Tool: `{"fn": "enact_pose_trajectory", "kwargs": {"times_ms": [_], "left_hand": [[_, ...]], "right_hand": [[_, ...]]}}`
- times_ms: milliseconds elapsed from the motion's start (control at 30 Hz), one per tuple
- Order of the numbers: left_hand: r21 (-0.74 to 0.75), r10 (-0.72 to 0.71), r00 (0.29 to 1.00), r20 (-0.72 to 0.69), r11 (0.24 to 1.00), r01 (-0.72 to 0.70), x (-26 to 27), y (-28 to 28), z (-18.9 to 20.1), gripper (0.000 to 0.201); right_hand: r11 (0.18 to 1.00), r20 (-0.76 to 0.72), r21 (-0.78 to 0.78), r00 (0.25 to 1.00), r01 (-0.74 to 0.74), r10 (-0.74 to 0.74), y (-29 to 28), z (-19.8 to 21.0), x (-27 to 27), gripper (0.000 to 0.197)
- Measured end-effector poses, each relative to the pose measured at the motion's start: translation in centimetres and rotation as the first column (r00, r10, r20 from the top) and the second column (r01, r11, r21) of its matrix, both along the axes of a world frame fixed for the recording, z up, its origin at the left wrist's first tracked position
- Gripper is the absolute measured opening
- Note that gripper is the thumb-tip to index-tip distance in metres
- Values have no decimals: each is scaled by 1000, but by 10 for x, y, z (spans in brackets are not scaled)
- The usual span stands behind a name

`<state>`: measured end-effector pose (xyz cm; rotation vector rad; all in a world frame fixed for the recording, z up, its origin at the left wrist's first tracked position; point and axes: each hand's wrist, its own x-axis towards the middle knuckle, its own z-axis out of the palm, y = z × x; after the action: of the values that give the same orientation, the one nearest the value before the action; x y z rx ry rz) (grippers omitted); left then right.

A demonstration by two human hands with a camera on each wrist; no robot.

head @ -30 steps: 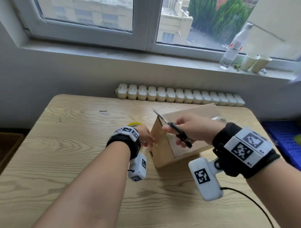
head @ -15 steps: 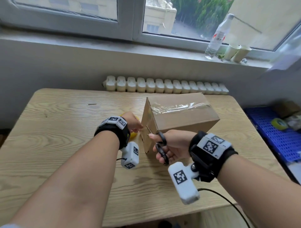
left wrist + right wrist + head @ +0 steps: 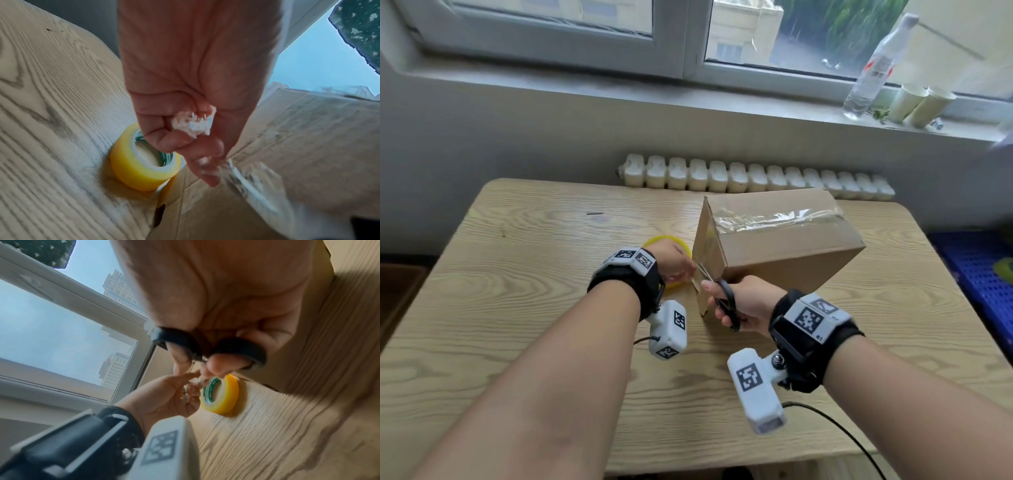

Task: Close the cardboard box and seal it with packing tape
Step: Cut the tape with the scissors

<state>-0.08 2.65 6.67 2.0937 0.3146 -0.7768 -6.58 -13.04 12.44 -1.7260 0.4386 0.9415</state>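
Note:
The closed cardboard box stands on the wooden table, with clear tape running along its top seam and down its near left face. My left hand is beside that face and pinches the crumpled loose end of the tape strip. My right hand grips black-handled scissors, whose blades point up-left at the strip between the hand and the box corner. The yellow tape roll lies flat on the table just behind my left hand, close to the box.
A radiator runs along the wall behind the table. A plastic bottle and paper cups stand on the windowsill. A blue crate sits off the table's right edge. A cable trails from my right wrist.
My right hand has brought the scissors down from the box's top edge to the tape at its near left corner. The left hand stays by the box, holding the tape end.

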Motion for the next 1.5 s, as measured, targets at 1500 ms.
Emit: {"fn": "enact_pose_trajectory", "kwargs": {"times_ms": [1500], "left_hand": [[455,196,935,296,832,-318,-30,189,-89,9]], "right_hand": [[489,217,-759,541,-430,813,175,-139,64,25]]}}
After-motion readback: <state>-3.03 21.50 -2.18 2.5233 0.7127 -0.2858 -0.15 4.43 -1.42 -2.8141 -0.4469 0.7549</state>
